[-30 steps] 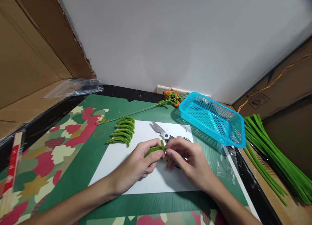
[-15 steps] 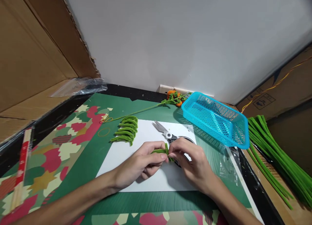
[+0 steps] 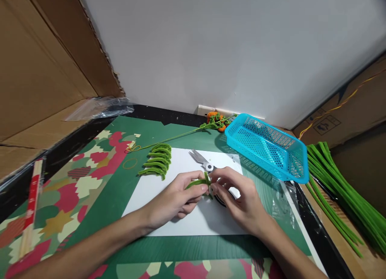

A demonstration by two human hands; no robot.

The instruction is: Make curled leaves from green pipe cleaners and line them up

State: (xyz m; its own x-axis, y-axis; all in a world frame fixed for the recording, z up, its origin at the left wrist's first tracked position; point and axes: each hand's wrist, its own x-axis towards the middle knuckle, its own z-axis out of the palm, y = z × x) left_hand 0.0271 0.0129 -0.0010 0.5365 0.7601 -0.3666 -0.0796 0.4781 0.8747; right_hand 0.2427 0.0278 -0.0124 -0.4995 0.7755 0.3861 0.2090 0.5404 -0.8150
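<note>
Over the white sheet of paper (image 3: 169, 226), my left hand (image 3: 181, 194) pinches a short green pipe cleaner piece (image 3: 196, 183) between thumb and fingers. A second green strand crosses it upright near the fingertips. Close on the right is my right hand (image 3: 237, 194), its thumb and index finger curled but slightly apart beside the crossing. Scissors (image 3: 199, 157) lie behind the hands with blades parted, their black handles partly hidden by my right hand. Several curved green pipe cleaner pieces (image 3: 158, 160) lie in a row at the paper's left edge.
A blue perforated basket (image 3: 265, 150) stands at the back right. Behind the paper lies an orange flower (image 3: 215, 120) on a long green stem. Long green pipe cleaners (image 3: 346, 202) lie on cardboard at right. At left are wrapped wooden sticks (image 3: 30, 214) and a plastic bag (image 3: 99, 108).
My right thumb and index finger have parted slightly and moved off the crossing. The green piece has tilted a little in my left hand.
</note>
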